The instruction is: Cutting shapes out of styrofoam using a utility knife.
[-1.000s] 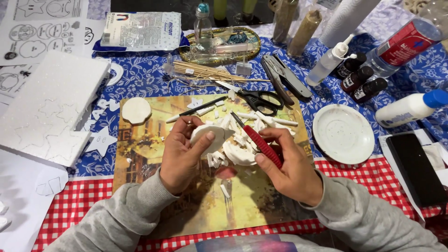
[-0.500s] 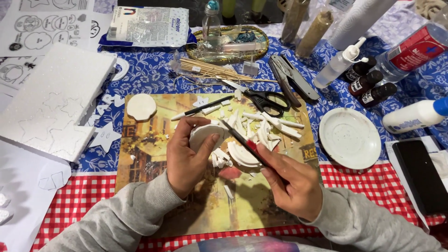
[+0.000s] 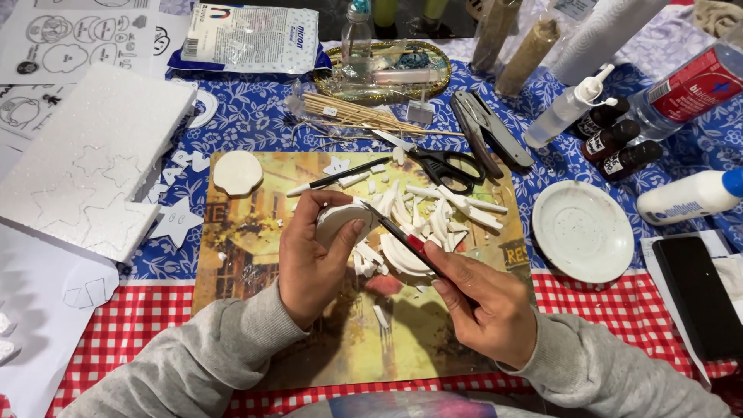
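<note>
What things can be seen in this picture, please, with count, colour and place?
foam disc: one, white, held in the left hand
craft knife: one, red and black, in the right hand, tip at the disc
foam scraps: many, white, on the picture board
picture board: one, yellow-brown, table centre
scissors: one, black, upper edge of the board
saucer: one, white, right of the board
foam sheet: one, white, star cut-outs, left
wooden skewers: a bundle, tan, above the board
small bottles: three, dark, upper right
left hand: grips the disc
right hand: fingers around the knife
</note>
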